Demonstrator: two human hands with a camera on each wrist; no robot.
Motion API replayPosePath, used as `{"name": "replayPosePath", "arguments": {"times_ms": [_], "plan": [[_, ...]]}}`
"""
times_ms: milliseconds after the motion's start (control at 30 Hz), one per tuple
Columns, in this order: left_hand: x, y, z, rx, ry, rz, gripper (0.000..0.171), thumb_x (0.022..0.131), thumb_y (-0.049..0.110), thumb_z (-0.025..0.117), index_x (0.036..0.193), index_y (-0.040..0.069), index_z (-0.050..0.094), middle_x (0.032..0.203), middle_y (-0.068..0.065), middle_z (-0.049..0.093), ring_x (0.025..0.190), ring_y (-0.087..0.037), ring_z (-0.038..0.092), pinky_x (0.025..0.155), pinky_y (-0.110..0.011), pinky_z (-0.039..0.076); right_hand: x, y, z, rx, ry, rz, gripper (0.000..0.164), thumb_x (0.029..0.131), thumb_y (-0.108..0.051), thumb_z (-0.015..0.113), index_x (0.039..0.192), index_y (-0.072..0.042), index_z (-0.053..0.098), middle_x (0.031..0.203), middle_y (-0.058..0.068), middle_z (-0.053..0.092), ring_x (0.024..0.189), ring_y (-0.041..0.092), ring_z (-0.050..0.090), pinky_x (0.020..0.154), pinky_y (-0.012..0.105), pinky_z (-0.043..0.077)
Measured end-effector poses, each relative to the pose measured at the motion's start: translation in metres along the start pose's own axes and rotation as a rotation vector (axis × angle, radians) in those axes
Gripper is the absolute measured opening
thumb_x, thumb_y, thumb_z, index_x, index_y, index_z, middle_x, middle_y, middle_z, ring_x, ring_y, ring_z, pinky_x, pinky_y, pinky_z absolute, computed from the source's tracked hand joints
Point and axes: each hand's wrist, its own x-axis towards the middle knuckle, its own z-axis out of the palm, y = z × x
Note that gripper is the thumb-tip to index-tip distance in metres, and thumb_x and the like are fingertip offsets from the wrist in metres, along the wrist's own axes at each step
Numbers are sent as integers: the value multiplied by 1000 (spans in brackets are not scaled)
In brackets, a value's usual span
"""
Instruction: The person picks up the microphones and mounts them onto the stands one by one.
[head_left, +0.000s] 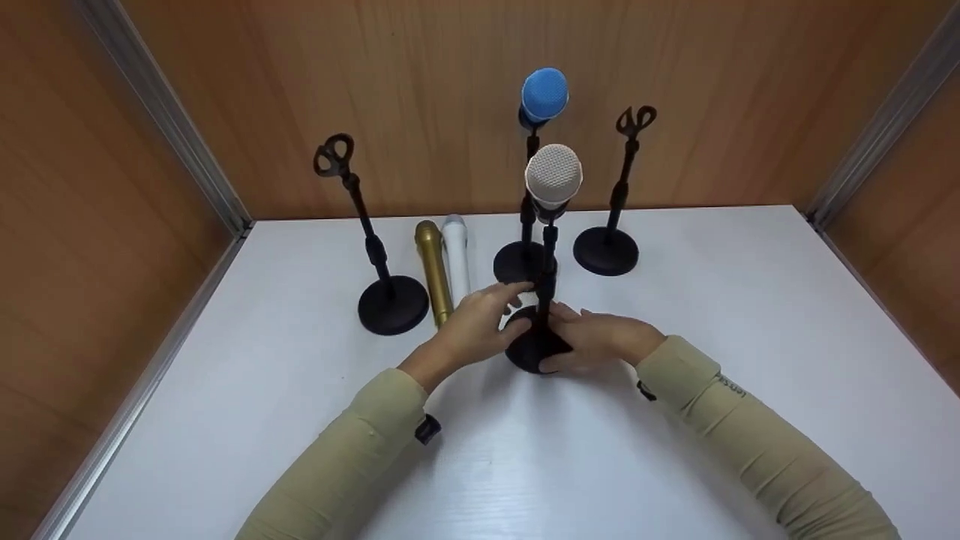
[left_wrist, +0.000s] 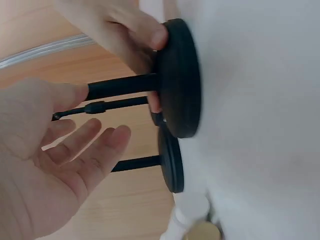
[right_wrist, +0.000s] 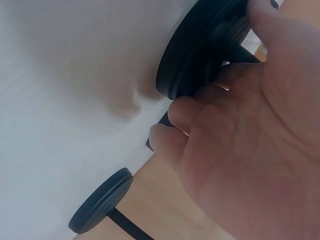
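A black desk microphone stand (head_left: 548,274) carries a microphone with a white head (head_left: 553,176). My right hand (head_left: 604,337) grips the round base (left_wrist: 180,80) of this stand, thumb on the near edge and fingers round the far side. Around the pole's left side is my left hand (head_left: 480,322), its fingers loosely spread. In the left wrist view the left thumb (left_wrist: 70,96) is at the pole, while the other fingers stay apart from it. The right wrist view shows the right fingers (right_wrist: 187,112) curled against the base.
Behind stands another stand holding a blue-headed microphone (head_left: 544,94). Stands with bare clips are at the left (head_left: 393,304) and back right (head_left: 606,251). A gold microphone (head_left: 433,266) and a white microphone (head_left: 456,255) lie beside the left stand. Wooden panels (head_left: 375,105) enclose the white table (head_left: 247,360).
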Motion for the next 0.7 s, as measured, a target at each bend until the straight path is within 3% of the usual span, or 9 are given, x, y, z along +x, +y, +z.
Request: {"name": "replayPosePath", "arguments": {"times_ms": [100,200,267,433,567,700], "plan": [[-11,-4,7,147,-102,-47,49,97,24,71,140,5,59,125,-13,64,109,-26,66,91,-37,54,1,0,0,9,-20,32,96,96,-63,57,163,-10,13,170,9,5,153,29,15,123,46,15],[-19,-5,20,285,-157,-25,50,96,28,72,137,2,60,126,-15,62,110,-27,65,93,-38,54,-1,1,-1,20,-30,52,96,96,-64,56,163,-10,14,170,9,4,153,32,13,123,48,15],[-24,-5,29,378,-150,24,51,97,29,71,138,1,60,126,-16,60,110,-29,65,92,-39,55,-2,2,-1,28,-31,65,97,95,-65,57,163,-10,14,170,9,5,153,35,13,122,50,16],[-32,-2,42,574,-59,124,51,99,31,68,137,-2,60,125,-17,61,110,-30,66,91,-39,56,-4,3,-1,33,-36,69,99,94,-65,58,162,-9,14,169,10,6,152,37,15,122,51,16],[-32,1,42,653,-55,118,51,100,34,65,137,0,60,131,-16,62,119,-30,63,93,-40,55,-4,2,-2,41,-24,49,98,95,-63,59,162,-6,14,169,12,7,152,35,16,122,49,16],[-30,5,42,681,-147,68,53,105,35,56,145,1,52,146,-16,55,134,-30,53,101,-45,50,-6,3,-3,52,-19,67,99,95,-62,60,162,-8,13,169,12,6,152,37,15,122,51,15]]}}
